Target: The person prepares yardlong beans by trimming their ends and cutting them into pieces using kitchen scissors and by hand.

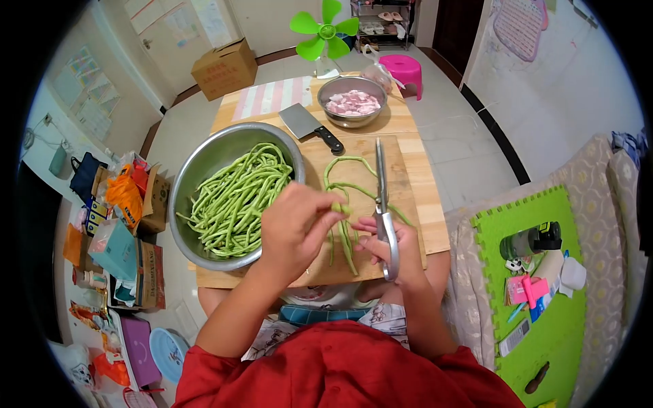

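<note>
My left hand point(294, 221) is closed in a pinch on long green beans point(345, 234), which hang down and curl over the wooden cutting board point(394, 166). My right hand point(401, 251) grips a pair of metal scissors point(381, 180) by the handles, with the blades pointing away from me and close together. To the left stands a large steel basin point(182, 234) heaped with more long beans point(238, 197). Beyond the hands, a cleaver point(306, 124) with a black handle lies on the board, near a smaller steel bowl point(326, 117) of cut raw meat point(354, 103).
A green fan point(327, 31) stands at the table's far edge, with a pink stool point(403, 68) behind it. To the right, a green foam mat point(493, 234) carries a bottle point(524, 241) and small items. Boxes and a blue basin point(169, 353) are at left.
</note>
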Demonstrator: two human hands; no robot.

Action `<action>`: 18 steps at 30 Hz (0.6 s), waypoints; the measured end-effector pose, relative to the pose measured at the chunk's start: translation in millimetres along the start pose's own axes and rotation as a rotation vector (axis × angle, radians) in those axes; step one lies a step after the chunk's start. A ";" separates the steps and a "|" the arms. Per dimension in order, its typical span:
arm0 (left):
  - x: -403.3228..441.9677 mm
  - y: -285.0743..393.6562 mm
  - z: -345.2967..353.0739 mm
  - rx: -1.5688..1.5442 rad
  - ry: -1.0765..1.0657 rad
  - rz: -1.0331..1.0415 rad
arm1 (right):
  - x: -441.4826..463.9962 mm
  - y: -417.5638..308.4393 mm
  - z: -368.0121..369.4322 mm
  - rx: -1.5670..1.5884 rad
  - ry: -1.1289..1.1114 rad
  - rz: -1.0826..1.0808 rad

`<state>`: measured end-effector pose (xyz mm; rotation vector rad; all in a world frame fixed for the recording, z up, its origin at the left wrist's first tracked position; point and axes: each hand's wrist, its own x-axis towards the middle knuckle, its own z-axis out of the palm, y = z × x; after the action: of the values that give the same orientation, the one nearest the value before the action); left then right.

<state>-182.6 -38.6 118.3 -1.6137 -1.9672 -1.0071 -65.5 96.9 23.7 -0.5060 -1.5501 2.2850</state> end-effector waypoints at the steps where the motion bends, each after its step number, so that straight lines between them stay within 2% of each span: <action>1: 9.1 4.3 0.1 -0.245 0.041 -0.166 | -0.4 -3.6 -1.1 0.001 0.005 -0.003; 2: 17.8 8.9 0.5 -0.489 0.079 -0.330 | -0.7 -7.6 -2.2 -0.022 0.002 -0.053; 3: 26.9 15.0 0.7 -0.493 0.076 -0.323 | -1.0 -10.8 -3.6 -0.045 0.001 -0.102; 5: 41.0 23.8 2.6 -0.956 0.255 -0.454 | -1.9 -12.9 -5.6 -0.022 -0.001 -0.072; 6: 43.1 21.8 4.8 -0.959 0.250 -0.450 | -2.0 -13.6 -5.3 0.001 -0.011 -0.035; 8: 44.0 14.3 10.4 -1.117 0.260 -0.527 | -0.5 -13.6 1.1 0.077 0.012 -0.107; 11: 50.1 7.6 21.9 -1.167 0.217 -0.571 | 6.4 2.4 -4.1 0.033 -0.046 -0.251; 12: 51.8 5.3 26.4 -1.192 0.187 -0.615 | 5.4 2.6 -6.5 0.031 -0.047 -0.248; 14: 48.2 -5.7 40.6 -1.173 0.217 -0.655 | 3.9 1.0 -11.7 0.267 -0.073 -0.154; 16: 40.7 -19.9 54.3 -1.122 0.280 -0.739 | 4.7 1.0 -14.2 0.269 -0.090 -0.227; 18: 28.9 -30.0 68.8 -1.117 0.289 -0.789 | 3.6 -7.0 -17.8 0.177 0.026 -0.034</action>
<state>-209.5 29.5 84.9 -0.8616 -1.9123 -2.8064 -59.9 115.5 23.7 -0.4567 -1.3181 2.3524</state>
